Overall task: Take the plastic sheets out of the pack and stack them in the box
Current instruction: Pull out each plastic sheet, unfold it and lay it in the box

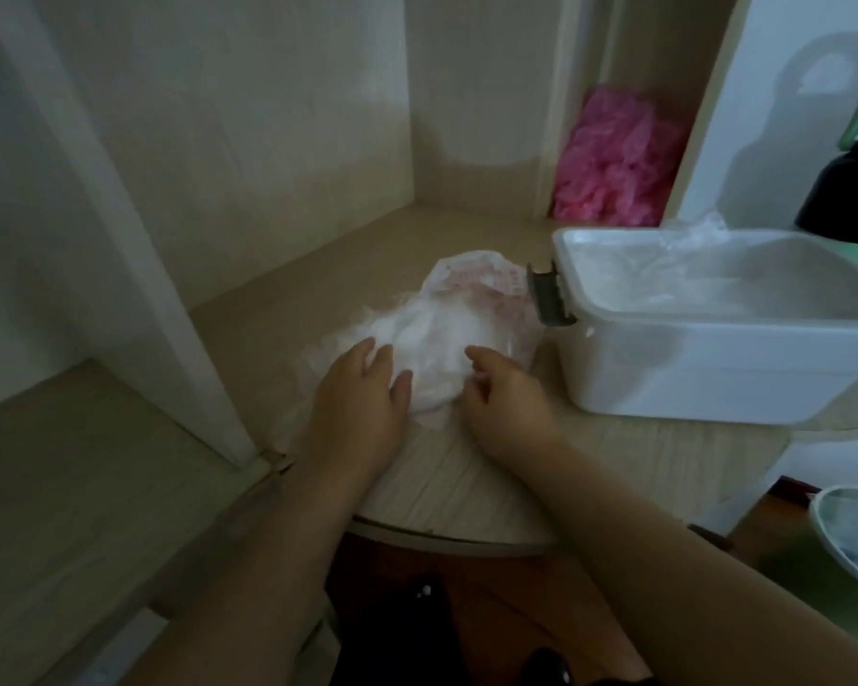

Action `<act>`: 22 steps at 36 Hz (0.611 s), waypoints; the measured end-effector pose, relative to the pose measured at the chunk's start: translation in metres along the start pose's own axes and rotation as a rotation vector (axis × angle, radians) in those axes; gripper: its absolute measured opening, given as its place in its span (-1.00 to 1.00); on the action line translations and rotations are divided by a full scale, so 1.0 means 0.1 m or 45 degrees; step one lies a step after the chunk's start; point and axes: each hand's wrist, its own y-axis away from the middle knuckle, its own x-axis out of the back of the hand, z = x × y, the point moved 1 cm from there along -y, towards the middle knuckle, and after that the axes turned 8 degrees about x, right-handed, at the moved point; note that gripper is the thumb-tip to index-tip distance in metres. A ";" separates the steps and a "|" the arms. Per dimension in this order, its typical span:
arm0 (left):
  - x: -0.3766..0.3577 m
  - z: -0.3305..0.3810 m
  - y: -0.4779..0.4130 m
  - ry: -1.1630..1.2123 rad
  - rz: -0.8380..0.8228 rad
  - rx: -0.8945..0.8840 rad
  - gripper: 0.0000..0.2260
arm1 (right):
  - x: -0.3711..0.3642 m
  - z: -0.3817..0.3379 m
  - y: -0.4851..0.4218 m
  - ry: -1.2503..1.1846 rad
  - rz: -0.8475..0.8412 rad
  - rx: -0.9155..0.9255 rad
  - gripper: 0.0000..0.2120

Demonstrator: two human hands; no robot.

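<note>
both hands on pack (447, 334), left hand (362, 388) flat and spread, right hand (504, 388) fingers curled, pinch unclear; risk: thin sheets cling, several lifting together toward box (714, 368) at 3 o'clock.

White box (704, 368) with grey latch (548, 297), white pink-printed pack (471, 299), pink plastic heap (615, 160)

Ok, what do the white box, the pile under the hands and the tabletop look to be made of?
White box: likely rigid moulded plastic, smooth and slightly translucent, with a grey clip latch. Pile of sheets: thin clear-white plastic film, crinkled and glossy, with pink print on the pack behind. Tabletop: pale wood-grain surface, matte, probably laminate; the blur leaves that open.
</note>
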 end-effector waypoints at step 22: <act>0.03 -0.01 0.11 0.153 0.501 -0.464 -0.83 | -0.06 0.08 0.08 0.076 0.071 0.257 -0.43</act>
